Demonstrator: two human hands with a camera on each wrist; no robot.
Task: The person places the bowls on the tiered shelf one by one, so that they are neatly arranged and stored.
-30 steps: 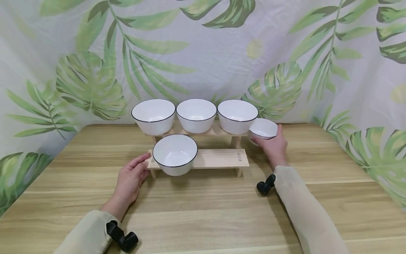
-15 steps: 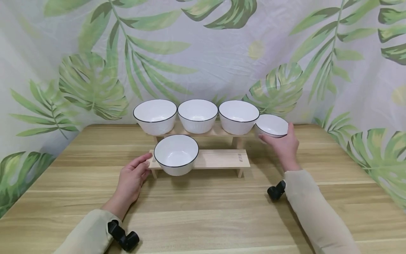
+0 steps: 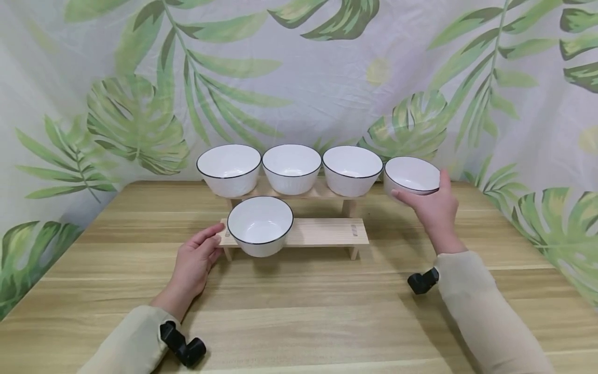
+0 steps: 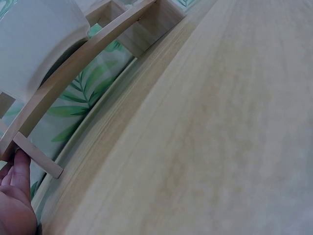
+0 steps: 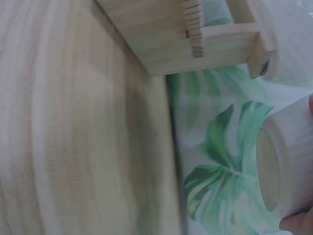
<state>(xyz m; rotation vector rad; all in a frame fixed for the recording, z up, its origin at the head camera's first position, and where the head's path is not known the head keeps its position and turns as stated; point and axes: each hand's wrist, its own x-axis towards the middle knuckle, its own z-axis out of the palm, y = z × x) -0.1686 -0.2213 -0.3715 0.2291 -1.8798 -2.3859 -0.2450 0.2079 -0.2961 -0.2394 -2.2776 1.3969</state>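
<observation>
My right hand [image 3: 434, 208] grips a white bowl with a dark rim [image 3: 411, 174], thumb on its near side and fingers at its right. This bowl is off the table, right of the two-tier wooden stand [image 3: 327, 232]; its underside [image 5: 269, 171] shows in the right wrist view. My left hand [image 3: 196, 259] holds the left end of the stand's lower board, beside a similar bowl [image 3: 260, 227] on that board. On the upper board three more such bowls stand in a row: left [image 3: 229, 169], middle [image 3: 291, 170] and right [image 3: 352, 170].
The stand rests on a wood-grain table [image 3: 299, 322]. Behind the table hangs a leaf-patterned cloth [image 3: 322, 78], close to the stand's back. The right part of the lower board lies bare beside its bowl.
My right hand has lifted the bowl up and moved it right, away from beside the stand. My left hand stays at the stand's left end, and the other bowls have not moved.
</observation>
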